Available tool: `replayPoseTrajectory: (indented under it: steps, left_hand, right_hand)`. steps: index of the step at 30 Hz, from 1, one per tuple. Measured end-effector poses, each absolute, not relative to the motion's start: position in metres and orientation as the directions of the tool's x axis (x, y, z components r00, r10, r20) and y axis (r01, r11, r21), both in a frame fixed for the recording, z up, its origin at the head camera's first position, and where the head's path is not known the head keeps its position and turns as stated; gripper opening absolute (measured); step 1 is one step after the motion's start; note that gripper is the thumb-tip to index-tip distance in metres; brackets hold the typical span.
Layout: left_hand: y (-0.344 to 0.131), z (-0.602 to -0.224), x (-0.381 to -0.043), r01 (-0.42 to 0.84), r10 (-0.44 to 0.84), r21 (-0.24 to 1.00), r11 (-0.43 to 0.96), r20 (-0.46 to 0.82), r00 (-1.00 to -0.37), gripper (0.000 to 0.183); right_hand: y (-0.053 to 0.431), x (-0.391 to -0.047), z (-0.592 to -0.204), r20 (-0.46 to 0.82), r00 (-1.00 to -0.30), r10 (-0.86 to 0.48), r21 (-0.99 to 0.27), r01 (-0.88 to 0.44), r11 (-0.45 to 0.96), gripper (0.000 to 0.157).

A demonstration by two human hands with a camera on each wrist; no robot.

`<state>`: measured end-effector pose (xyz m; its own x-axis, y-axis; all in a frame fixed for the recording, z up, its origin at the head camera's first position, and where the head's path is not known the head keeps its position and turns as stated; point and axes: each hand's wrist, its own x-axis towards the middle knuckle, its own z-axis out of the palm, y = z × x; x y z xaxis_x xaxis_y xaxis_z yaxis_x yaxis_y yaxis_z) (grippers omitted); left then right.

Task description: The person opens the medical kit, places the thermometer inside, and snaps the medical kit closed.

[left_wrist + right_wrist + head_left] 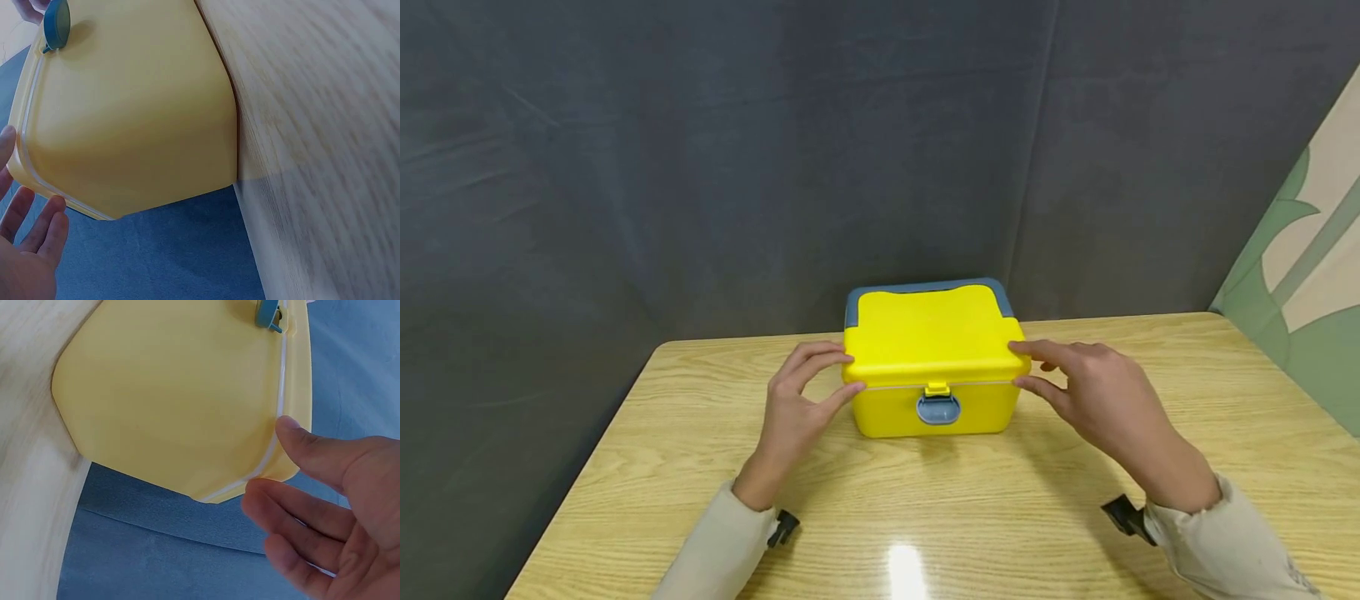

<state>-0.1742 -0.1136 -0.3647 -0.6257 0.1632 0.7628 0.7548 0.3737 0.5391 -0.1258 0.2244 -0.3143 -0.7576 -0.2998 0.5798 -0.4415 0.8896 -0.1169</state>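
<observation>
A yellow storage box (891, 412) with a blue-grey handle (925, 287) sits on the table, its lid (936, 333) down. A pale seal line runs between lid and body. The blue-grey latch (938, 409) on the front is flipped outward, as the left wrist view also shows. My left hand (793, 404) holds the lid's left front corner, thumb at the seam and fingers on the side. At the right front corner, my right hand (1101, 396) grips the lid between thumb and fingers; the thumb (290, 428) lies by the seal in the right wrist view.
The wood-grain table (700, 450) extends around the box. Behind it hangs a dark grey-blue cloth (850, 167), close to the box's back. A green and beige leaf-patterned surface (1307, 267) stands at the right. Black clips (784, 528) protrude from the sleeves.
</observation>
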Motion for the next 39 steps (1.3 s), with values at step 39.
replayPoseTrajectory:
  steps: [39]
  left_hand:
    - [-0.082, -0.356, -0.177, 0.845, 0.307, 0.243, 0.476, 0.855, -0.418, 0.02]
  right_hand:
    - [0.175, -0.142, -0.348, 0.717, -0.583, -0.382, -0.01, -0.556, 0.831, 0.053]
